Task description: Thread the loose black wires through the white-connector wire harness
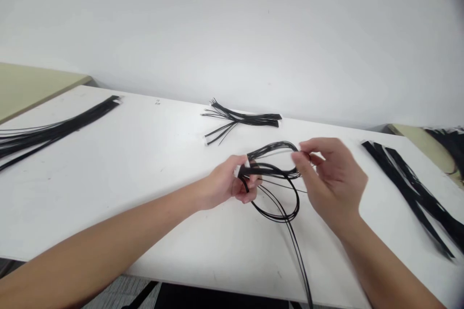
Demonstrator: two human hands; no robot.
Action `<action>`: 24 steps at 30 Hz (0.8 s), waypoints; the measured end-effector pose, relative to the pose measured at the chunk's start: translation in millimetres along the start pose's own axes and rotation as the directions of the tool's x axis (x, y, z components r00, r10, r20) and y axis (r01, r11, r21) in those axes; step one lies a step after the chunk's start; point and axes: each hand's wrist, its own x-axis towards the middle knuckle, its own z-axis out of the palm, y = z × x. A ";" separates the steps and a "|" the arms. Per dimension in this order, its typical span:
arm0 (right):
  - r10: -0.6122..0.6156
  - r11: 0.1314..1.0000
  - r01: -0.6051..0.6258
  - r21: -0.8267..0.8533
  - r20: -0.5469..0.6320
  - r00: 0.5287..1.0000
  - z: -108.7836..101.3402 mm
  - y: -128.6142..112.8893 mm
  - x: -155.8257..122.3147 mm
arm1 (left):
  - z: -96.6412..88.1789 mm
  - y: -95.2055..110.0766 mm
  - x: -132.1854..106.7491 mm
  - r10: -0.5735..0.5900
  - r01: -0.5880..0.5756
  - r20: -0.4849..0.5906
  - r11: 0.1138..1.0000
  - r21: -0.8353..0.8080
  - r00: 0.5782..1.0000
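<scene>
My left hand [242, 181] is closed around one end of a black wire harness [270, 170], by its white connectors [237, 171]. From there the wires bend to the right in loops, and a few long strands hang down past the table's front edge. At the right side of the loops, the thumb and fingers of my right hand [328, 178] are pinched together on the wires. Exactly which strands they grip is partly hidden by the fingers.
On the white table [90, 193] lie a wire bundle with white connectors [250, 119] at the back, a long black wire bundle [68, 128] at left and more black wires [416, 188] at right. A white wall [232, 34] stands behind. Beige tables [36, 84] adjoin.
</scene>
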 end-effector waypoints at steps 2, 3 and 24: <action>0.101 0.994 -0.096 0.053 -0.103 0.990 -1.5 1.9 1.2 | -1.1 1.8 0.0 -0.001 -0.005 -0.035 0.987 -0.160 0.999; 0.159 0.986 -0.154 0.062 -0.087 0.984 -1.8 3.2 1.3 | -1.6 3.1 -0.3 0.001 -0.017 -0.067 0.974 -0.227 0.998; 0.306 0.776 -0.540 0.326 0.553 0.775 -12.1 -3.7 4.8 | -0.9 4.1 -0.4 -0.022 -0.021 -0.152 0.961 -0.275 0.988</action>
